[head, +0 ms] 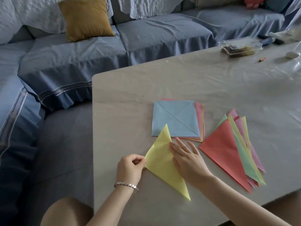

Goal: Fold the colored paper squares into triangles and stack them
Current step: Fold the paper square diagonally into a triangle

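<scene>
One triangle (162, 163) seems mid-crease: left hand (130, 168) pinches its corner, right hand (189, 162) presses flat beside; next, onto the stack (228, 152).

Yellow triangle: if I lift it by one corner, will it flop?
The yellow triangle is thin folded paper, so it would probably droop and feel nearly weightless. On the glossy table cover, a push would likely slide it easily.

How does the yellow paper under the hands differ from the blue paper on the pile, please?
The yellow paper is folded into a triangle; the blue paper lies open as a creased square. The left hand pinches the yellow one's corner and the right hand presses it; the blue one tops a pile, untouched. Both are thin coloured sheets.
</scene>
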Tool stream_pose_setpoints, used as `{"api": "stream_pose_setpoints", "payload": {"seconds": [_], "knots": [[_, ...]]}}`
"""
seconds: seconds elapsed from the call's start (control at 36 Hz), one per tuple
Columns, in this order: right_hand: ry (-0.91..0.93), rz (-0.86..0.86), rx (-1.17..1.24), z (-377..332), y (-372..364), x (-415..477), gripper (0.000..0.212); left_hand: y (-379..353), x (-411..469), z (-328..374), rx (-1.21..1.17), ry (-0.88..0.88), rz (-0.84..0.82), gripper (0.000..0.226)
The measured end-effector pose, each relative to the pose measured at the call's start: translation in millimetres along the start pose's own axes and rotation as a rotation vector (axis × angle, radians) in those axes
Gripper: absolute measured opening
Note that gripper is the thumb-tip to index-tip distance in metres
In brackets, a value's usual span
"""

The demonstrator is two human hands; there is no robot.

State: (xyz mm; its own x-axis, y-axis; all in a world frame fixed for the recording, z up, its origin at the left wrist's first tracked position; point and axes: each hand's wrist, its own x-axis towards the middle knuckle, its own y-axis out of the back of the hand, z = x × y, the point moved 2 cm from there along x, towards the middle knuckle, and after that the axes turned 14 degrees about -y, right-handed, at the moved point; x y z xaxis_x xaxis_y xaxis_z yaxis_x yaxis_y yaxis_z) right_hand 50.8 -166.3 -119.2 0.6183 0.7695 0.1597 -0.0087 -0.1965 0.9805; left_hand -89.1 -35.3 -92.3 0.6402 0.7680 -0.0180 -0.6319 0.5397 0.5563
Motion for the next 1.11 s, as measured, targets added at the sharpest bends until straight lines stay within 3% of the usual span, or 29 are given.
{"api": "stream_pose_setpoints", "payload": {"seconds": [0.14,0.28,0.47,0.61,0.86,1.11], "knots": [[0.018,-0.093,-0.083,-2.4,5.1,38.5,0.034,0.6,1.2,-1.6,0.004,-0.009,-0.006,0.019],[0.001,-0.314,-0.087,-2.0,5.4,68.5,0.045,0.4,2.4,-3.9,0.004,0.015,-0.018,0.018],[-0.052,-0.366,0.000,1.5,5.1,83.0,0.047,0.4,1.5,-2.3,-0.008,0.040,-0.005,0.030],[-0.006,-0.501,0.035,15.1,8.9,71.5,0.073,-1.2,0.9,-2.5,-0.027,0.053,0.013,0.021],[0.089,-0.557,0.013,26.9,18.9,29.1,0.107,-2.1,0.9,-6.4,-0.042,0.058,0.025,0.023],[0.133,-0.637,0.019,26.1,24.7,-12.2,0.122,-3.0,0.5,-6.9,-0.053,0.060,0.022,0.021]]}}
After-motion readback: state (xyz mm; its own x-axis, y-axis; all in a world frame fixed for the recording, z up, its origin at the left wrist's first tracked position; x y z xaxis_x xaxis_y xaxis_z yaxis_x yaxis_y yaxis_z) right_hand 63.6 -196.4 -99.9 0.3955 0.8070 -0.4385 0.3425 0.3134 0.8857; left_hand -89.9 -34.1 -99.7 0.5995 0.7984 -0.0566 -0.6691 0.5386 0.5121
